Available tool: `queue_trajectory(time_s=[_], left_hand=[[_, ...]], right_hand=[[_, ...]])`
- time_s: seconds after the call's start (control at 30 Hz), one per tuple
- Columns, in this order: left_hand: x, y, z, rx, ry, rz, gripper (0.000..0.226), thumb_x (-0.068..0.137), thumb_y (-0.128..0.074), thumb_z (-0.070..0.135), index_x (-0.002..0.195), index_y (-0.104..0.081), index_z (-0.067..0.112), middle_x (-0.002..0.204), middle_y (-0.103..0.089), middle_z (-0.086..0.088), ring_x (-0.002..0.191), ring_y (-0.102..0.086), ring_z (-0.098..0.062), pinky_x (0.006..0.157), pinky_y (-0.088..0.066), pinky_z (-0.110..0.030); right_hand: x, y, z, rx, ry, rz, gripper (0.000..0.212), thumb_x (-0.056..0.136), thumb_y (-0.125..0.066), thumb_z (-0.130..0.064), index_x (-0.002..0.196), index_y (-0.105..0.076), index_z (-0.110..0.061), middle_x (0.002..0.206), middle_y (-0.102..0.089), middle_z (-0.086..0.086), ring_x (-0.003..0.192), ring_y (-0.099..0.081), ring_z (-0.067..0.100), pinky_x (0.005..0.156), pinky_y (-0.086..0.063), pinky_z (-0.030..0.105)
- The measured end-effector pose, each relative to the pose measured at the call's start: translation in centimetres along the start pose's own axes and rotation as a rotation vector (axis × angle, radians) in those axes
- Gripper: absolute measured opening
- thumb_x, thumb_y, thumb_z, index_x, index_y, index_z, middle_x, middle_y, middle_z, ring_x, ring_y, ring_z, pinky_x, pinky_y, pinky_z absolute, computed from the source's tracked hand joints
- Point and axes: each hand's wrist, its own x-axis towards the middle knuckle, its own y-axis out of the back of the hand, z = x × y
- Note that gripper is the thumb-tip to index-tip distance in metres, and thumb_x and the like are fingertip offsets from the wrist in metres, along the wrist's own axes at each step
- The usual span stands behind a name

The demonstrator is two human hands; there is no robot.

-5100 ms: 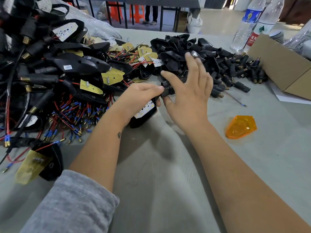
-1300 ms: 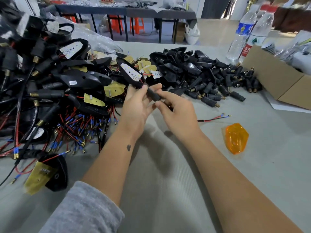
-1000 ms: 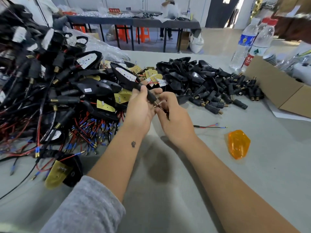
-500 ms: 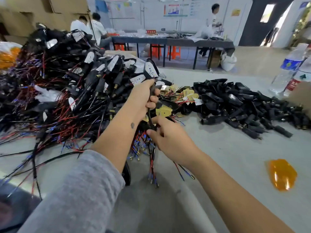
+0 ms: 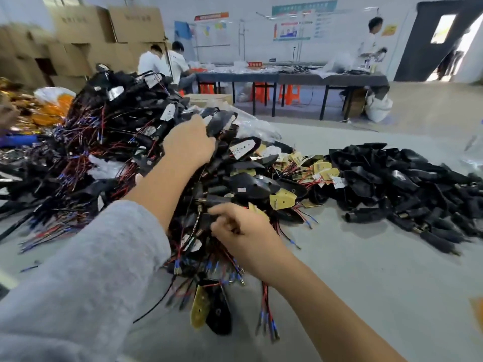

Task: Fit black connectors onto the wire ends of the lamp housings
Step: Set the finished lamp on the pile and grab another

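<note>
Black plastic lamp housings [image 5: 251, 185] are lying heaped in a big tangled pile [image 5: 125, 142] on the grey surface [image 5: 366, 283], each trailing thin red and black wires [image 5: 230, 259] that are ending in small blue-sleeved metal tips. The left hand [image 5: 188, 145] is reaching onto the top of that pile, its fingers curling down over a housing there; whether it is truly gripping or only pressing is hard to tell from the blur. The right hand [image 5: 243, 231] is hovering low at the near edge of the heap, fingers bent and pinching at something dark, probably a wire or stem. Loose black connectors [image 5: 431, 231] are waiting well apart to the right, in their own heap.

Judging by looks, a housing is light and rigid, so the shell is the place to take hold, while the wires are limp and snag-prone; pinching just behind the metal tip should be steadying it for pushing into a connector. Tugging risks dragging neighbouring leads along.
</note>
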Motion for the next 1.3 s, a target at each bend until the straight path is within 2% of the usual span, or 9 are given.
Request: queue_trajectory(time_s=[0.13, 0.3, 0.4, 0.53, 0.7, 0.83, 0.97, 1.2, 1.3], left_hand=[[-0.8, -1.5, 0.5, 0.146, 0.008, 0.189, 0.055, 0.092, -0.055, 0.05, 0.127, -0.053, 0.007, 0.134, -0.045, -0.024, 0.122, -0.042, -0.044, 0.097, -0.039, -0.052], [-3.2, -2.5, 3.2, 0.082, -0.107, 0.407, 0.05, 0.087, -0.059, 0.032, 0.128, -0.045, 0.008, 0.134, -0.041, -0.023, 0.122, -0.038, -0.042, 0.094, -0.032, -0.05], [-5.2, -3.2, 6.5, -0.006, -0.256, 0.356, 0.032, 0.087, -0.054, 0.028, 0.116, -0.056, 0.014, 0.125, -0.049, -0.014, 0.116, -0.042, -0.036, 0.089, -0.034, -0.045], [-9.1, -6.1, 11.5, -0.053, -0.526, 0.121, 0.021, 0.091, -0.046, 0.027, 0.1, -0.064, 0.02, 0.108, -0.061, -0.005, 0.106, -0.049, -0.03, 0.079, -0.038, -0.038], [-13.0, -10.7, 14.6, 0.189, -0.433, -0.16, 0.032, 0.088, -0.055, 0.025, 0.119, -0.049, 0.017, 0.124, -0.047, -0.012, 0.116, -0.044, -0.034, 0.09, -0.039, -0.045], [-13.9, -12.5, 14.0, 0.193, -0.439, -0.143, 0.031, 0.089, -0.058, 0.02, 0.117, -0.048, 0.014, 0.125, -0.042, -0.013, 0.119, -0.039, -0.032, 0.084, -0.042, -0.039], [-15.2, -13.6, 13.9, 0.106, -0.547, -0.105, 0.015, 0.095, -0.047, 0.016, 0.108, -0.053, 0.012, 0.118, -0.046, -0.01, 0.112, -0.044, -0.029, 0.073, -0.034, -0.033], [-15.7, -14.7, 14.1, 0.1, -0.645, -0.086, 0.023, 0.093, -0.036, 0.02, 0.112, -0.048, 0.015, 0.117, -0.051, -0.007, 0.11, -0.046, -0.028, 0.089, -0.035, -0.035], [-15.3, -15.0, 13.8, 0.12, -0.69, -0.028, 0.026, 0.093, -0.036, 0.026, 0.115, -0.049, 0.019, 0.123, -0.052, -0.003, 0.119, -0.042, -0.025, 0.097, -0.031, -0.036]], right_hand=[[-1.6, 2.8, 2.3, -0.033, -0.098, 0.064, 0.015, 0.098, -0.055, -0.02, 0.105, -0.068, -0.023, 0.084, -0.064, -0.005, 0.072, -0.054, 0.005, 0.066, -0.043, 0.02], [-3.6, 5.3, 4.8, -0.089, -0.217, 0.136, 0.018, 0.098, -0.053, -0.022, 0.094, -0.068, -0.03, 0.083, -0.069, -0.004, 0.077, -0.063, 0.015, 0.07, -0.053, 0.034], [-4.3, 6.5, 6.1, -0.087, -0.281, 0.214, 0.018, 0.096, -0.054, -0.02, 0.09, -0.07, -0.027, 0.079, -0.069, -0.007, 0.07, -0.061, 0.006, 0.066, -0.05, 0.031], [-5.6, 8.6, 8.3, -0.183, -0.323, 0.296, 0.015, 0.093, -0.056, -0.018, 0.089, -0.069, -0.025, 0.073, -0.064, -0.014, 0.073, -0.058, 0.005, 0.069, -0.042, 0.024], [-6.8, 9.8, 10.1, -0.154, -0.356, 0.4, 0.022, 0.092, -0.053, -0.016, 0.079, -0.062, -0.031, 0.079, -0.065, -0.014, 0.08, -0.056, 0.008, 0.065, -0.038, 0.012], [-6.6, 9.5, 10.1, -0.178, -0.349, 0.381, 0.023, 0.093, -0.053, -0.016, 0.079, -0.064, -0.03, 0.087, -0.068, -0.011, 0.086, -0.059, 0.01, 0.072, -0.04, 0.027], [-6.6, 9.7, 10.2, -0.149, -0.358, 0.419, 0.018, 0.089, -0.052, -0.011, 0.075, -0.063, -0.012, 0.077, -0.066, 0.0, 0.079, -0.058, 0.019, 0.07, -0.043, 0.033], [-6.7, 9.9, 9.9, 0.046, -0.401, 0.599, 0.022, 0.081, -0.052, -0.004, 0.072, -0.07, -0.014, 0.068, -0.066, 0.0, 0.076, -0.061, 0.024, 0.068, -0.048, 0.036], [-6.5, 10.0, 10.1, 0.087, -0.423, 0.649, 0.024, 0.084, -0.054, -0.005, 0.072, -0.07, -0.019, 0.069, -0.067, -0.004, 0.076, -0.061, 0.017, 0.069, -0.048, 0.033]])
